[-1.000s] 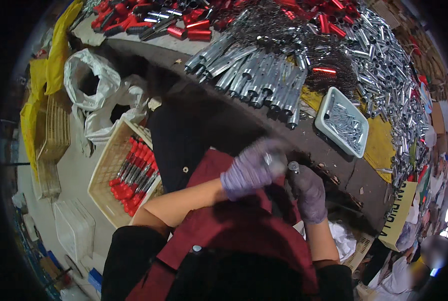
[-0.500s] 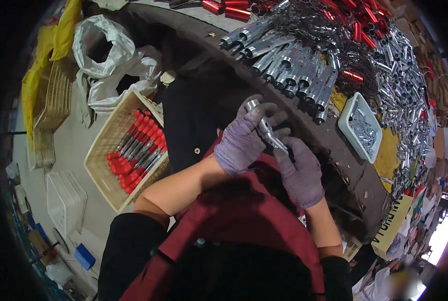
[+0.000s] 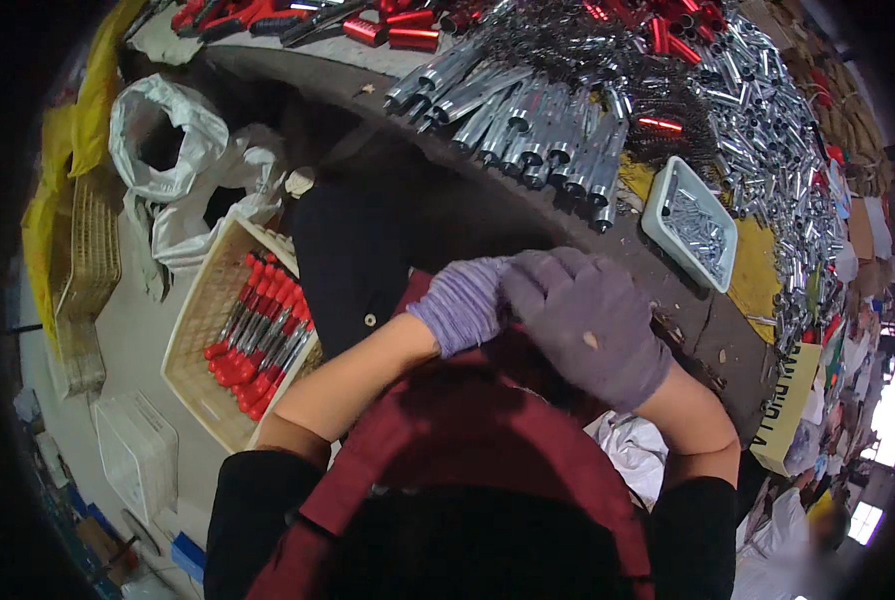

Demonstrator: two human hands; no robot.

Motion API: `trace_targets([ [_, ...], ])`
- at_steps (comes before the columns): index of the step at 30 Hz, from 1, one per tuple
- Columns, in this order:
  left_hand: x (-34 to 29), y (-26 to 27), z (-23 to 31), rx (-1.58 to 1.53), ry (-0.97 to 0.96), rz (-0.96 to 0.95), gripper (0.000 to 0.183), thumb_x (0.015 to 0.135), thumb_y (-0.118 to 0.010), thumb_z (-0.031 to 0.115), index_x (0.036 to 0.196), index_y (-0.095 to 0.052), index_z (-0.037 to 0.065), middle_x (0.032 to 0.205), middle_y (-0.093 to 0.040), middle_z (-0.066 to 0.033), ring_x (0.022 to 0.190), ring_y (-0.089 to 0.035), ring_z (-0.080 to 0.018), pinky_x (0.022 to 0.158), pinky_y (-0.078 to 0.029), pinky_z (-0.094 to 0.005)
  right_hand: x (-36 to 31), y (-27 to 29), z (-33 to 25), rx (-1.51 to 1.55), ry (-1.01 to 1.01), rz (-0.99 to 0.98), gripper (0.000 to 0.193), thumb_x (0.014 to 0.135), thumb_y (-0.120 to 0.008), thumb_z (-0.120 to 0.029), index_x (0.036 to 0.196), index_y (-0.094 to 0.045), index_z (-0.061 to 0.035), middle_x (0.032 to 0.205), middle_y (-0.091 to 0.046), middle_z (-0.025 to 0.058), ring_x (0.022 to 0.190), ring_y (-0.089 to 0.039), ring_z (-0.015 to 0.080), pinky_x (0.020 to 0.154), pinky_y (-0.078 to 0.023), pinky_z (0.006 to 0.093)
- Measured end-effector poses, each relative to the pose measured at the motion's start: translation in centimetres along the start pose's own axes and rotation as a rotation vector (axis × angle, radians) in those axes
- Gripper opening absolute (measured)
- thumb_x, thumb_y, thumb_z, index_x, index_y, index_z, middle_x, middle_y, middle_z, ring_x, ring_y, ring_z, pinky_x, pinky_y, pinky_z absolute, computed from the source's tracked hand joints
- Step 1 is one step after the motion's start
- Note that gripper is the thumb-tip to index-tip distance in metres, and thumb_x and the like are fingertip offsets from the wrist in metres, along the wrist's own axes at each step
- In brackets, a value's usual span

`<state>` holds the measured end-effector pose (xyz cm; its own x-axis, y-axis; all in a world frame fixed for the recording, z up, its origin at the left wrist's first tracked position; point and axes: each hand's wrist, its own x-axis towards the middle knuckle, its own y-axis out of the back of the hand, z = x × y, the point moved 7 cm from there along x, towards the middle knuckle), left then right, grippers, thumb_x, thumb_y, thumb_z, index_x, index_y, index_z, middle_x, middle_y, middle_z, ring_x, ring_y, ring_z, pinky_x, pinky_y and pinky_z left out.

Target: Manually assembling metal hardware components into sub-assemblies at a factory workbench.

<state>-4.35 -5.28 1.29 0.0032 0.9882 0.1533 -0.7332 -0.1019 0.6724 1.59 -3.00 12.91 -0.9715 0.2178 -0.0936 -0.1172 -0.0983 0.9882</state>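
My left hand (image 3: 464, 305), in a purple-grey knit glove, is curled in front of my body, its fingers covered by my right hand. My right hand (image 3: 592, 325), in a darker grey-purple glove with a small pale spot on its back, is closed over the left fingers, knuckles upward. Whatever is between the two hands is hidden; no metal shows there. Beyond them, a row of silver metal tubes (image 3: 537, 130) with dark ends lies along the workbench edge (image 3: 367, 85). A white tray (image 3: 651, 222) of small silver parts stands to the right of these tubes.
On the left a cream plastic crate (image 3: 192, 335) holds several red-handled tools (image 3: 257, 340). White sacks (image 3: 162, 140) stand behind it. Dark springs (image 3: 672, 130), loose silver pieces (image 3: 767, 140) and red tubes (image 3: 412, 38) are heaped on the bench. A yellow printed box (image 3: 787, 410) sits at right.
My right hand has turned over and come across onto my left fingers. The silver jointed cylinder visible in my left hand before is now covered. The head view has shifted slightly.
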Motion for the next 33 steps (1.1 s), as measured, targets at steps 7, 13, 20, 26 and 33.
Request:
trace_targets([
  [7,-0.1,3.0,0.9,-1.184,0.090,0.279,0.033,0.088,-0.053,0.032,0.108,-0.043,0.008,0.118,-0.053,-0.0136,0.116,-0.046,-0.0215,0.099,-0.035,-0.0358,-3.6,0.1,4.3,0.545,-0.310,0.389,0.031,0.077,-0.065,-0.033,0.089,-0.059,-0.0055,0.083,-0.059,0.0132,0.078,-0.058,0.0317,0.068,-0.046,0.0408],
  [13,1.0,4.8,2.5,-1.098,0.262,0.350,0.050,0.084,-0.058,0.026,0.124,-0.035,0.009,0.123,-0.048,-0.0134,0.108,-0.049,-0.0229,0.097,-0.037,-0.0373,-4.3,-5.5,3.8,0.840,-0.354,0.092,0.038,0.082,-0.057,-0.042,0.082,-0.058,-0.0040,0.079,-0.057,0.0164,0.074,-0.058,0.0335,0.060,-0.045,0.0422],
  [20,1.9,4.5,10.4,0.414,-0.597,-0.038,0.057,0.070,-0.067,0.033,0.119,-0.049,0.011,0.110,-0.056,-0.0136,0.098,-0.058,-0.0316,0.080,-0.048,-0.0399,-4.9,-2.3,3.9,0.730,-0.025,0.207,0.033,0.080,-0.057,-0.041,0.066,-0.062,-0.0103,0.062,-0.058,0.0131,0.060,-0.058,0.0328,0.051,-0.043,0.0407],
  [26,2.1,3.9,10.7,0.176,-0.364,-0.358,0.024,0.075,-0.059,0.024,0.098,-0.058,0.016,0.069,-0.059,-0.0083,0.060,-0.061,-0.0266,0.046,-0.045,-0.0388,-7.6,-2.4,5.0,0.852,-0.033,-0.027,0.025,0.073,-0.064,-0.040,0.070,-0.063,-0.0145,0.060,-0.055,0.0102,0.057,-0.056,0.0323,0.049,-0.042,0.0402],
  [33,2.7,3.2,14.4,0.280,-0.383,-0.556,0.021,0.077,-0.057,0.026,0.092,-0.058,0.010,0.071,-0.059,-0.0086,0.060,-0.060,-0.0275,0.049,-0.046,-0.0390,-11.0,-4.1,5.1,0.822,-0.127,0.039,0.033,0.077,-0.061,-0.042,0.065,-0.059,-0.0113,0.057,-0.053,0.0106,0.056,-0.056,0.0305,0.049,-0.041,0.0420],
])
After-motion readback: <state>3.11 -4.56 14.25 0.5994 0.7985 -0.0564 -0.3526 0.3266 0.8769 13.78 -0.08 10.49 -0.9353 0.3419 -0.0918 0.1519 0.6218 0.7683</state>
